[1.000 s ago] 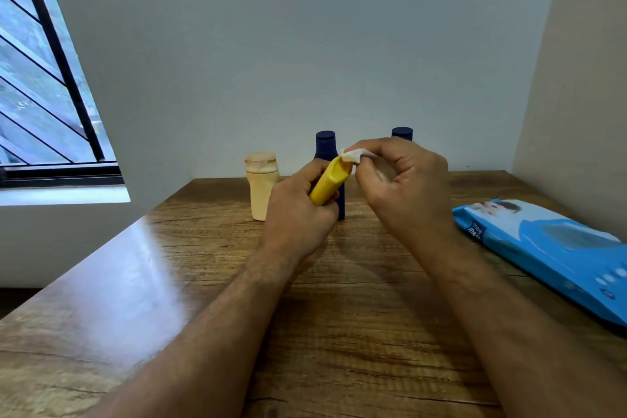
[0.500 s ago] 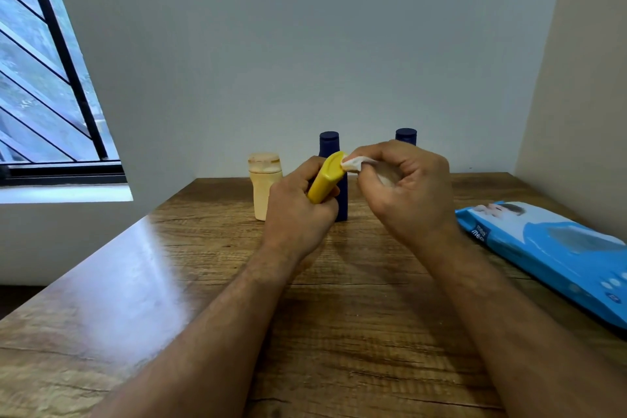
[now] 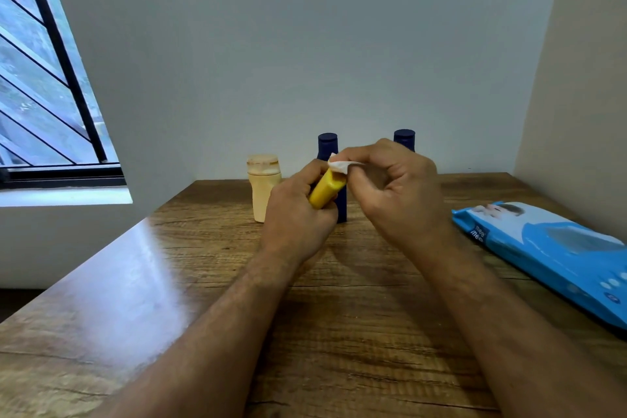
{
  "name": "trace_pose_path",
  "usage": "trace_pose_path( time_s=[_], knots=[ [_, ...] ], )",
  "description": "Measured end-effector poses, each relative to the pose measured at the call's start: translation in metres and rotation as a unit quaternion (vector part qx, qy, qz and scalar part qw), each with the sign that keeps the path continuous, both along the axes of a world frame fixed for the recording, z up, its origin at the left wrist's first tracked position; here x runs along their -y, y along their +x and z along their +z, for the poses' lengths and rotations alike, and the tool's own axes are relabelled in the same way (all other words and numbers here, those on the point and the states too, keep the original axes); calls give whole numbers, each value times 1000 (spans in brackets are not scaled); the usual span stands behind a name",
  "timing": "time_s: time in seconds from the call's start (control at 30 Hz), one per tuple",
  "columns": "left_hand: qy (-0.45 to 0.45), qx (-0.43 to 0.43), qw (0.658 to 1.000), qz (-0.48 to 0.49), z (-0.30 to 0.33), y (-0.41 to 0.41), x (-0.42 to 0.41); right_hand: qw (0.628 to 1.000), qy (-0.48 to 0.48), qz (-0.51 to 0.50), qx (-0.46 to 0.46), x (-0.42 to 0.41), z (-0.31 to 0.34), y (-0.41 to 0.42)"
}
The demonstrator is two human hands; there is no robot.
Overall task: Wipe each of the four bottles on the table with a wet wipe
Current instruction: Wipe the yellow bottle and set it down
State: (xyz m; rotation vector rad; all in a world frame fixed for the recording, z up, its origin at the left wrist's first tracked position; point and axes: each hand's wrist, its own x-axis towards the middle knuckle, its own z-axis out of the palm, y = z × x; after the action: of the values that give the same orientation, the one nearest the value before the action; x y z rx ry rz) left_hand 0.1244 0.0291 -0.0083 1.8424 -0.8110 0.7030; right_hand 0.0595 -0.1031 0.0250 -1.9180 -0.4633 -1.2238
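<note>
My left hand [image 3: 297, 214] grips a small yellow bottle [image 3: 326, 189], held tilted above the wooden table [image 3: 203, 282]. My right hand [image 3: 398, 193] pinches a white wet wipe [image 3: 341, 166] against the bottle's upper end. Behind my hands stand a cream bottle [image 3: 263, 185] on the left, a dark blue bottle [image 3: 328, 146] in the middle, and a second dark blue bottle [image 3: 404, 136] of which only the cap shows above my right hand.
A blue wet-wipe pack [image 3: 549, 248] lies flat on the table's right side, close to the beige side wall. A barred window [image 3: 44, 95] is at the left. The grey back wall rises just behind the bottles.
The wipe has shifted slightly over the yellow bottle's top end as my right hand rubs. Both hands stay in about the same place.
</note>
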Motion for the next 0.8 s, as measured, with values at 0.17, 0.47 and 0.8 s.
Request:
trace_pose_path(
  time_s=[0.17, 0.47, 0.8],
  knots=[
    [-42, -32, 999, -3, 1, 3, -1, 999, -4, 41, 8, 2, 1, -1],
    [-35, -20, 999, -13, 2, 0, -1, 1000, 13, 21, -10, 1, -1, 0],
    [-19, -14, 1000, -21, 3, -2, -2, 998, 34, -36, -25, 6, 0, 1]
  ],
)
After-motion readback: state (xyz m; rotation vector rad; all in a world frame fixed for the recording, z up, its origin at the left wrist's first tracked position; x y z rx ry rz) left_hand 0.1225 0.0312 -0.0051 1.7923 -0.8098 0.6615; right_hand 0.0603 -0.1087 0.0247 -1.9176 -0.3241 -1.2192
